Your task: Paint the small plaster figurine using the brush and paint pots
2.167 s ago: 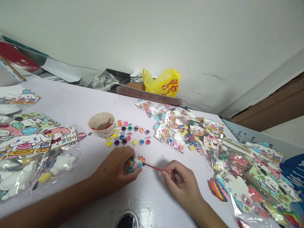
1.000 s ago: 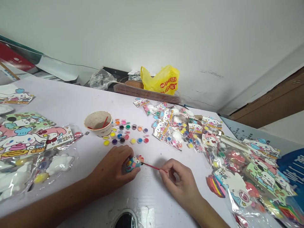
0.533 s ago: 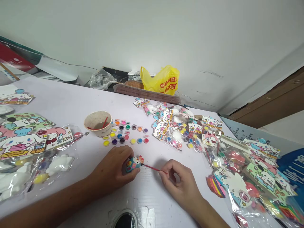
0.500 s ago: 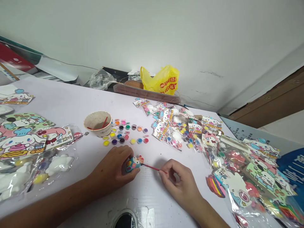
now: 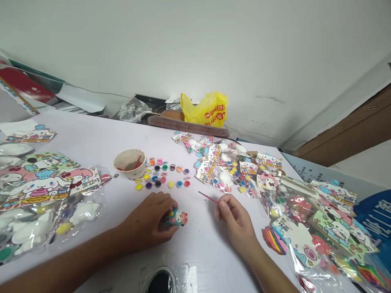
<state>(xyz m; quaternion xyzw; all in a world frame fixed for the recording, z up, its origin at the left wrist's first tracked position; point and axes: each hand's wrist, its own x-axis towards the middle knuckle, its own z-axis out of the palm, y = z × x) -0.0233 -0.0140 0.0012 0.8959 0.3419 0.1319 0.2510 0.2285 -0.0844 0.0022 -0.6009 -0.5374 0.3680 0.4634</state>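
My left hand [image 5: 154, 217] is closed around a small painted figurine [image 5: 175, 217], blue-green with a white face and pink and orange patches. The figurine lies tilted just above or on the white table [image 5: 195, 252]; I cannot tell which. Between thumb and fingers, my right hand [image 5: 233, 215] pinches a thin red paintbrush [image 5: 210, 198], its dark tip pointing up and left, apart from the figurine. Beyond my hands sit rows of small open paint pots [image 5: 158, 184] in many colours. Beside them stands a paper cup [image 5: 134, 173] of murky water with a red brush in it.
Packaged painting kits with white figures [image 5: 33, 232] cover the left side. More kits [image 5: 214, 162] lie at the back right and along the right edge. A yellow plastic bag [image 5: 204, 110] stands behind the table by the wall. A round black opening [image 5: 160, 280] is near the front.
The brush has moved away from the figurine, up and to the right with my right hand. The figurine has turned and tipped over in my left hand. The view has shifted slightly.
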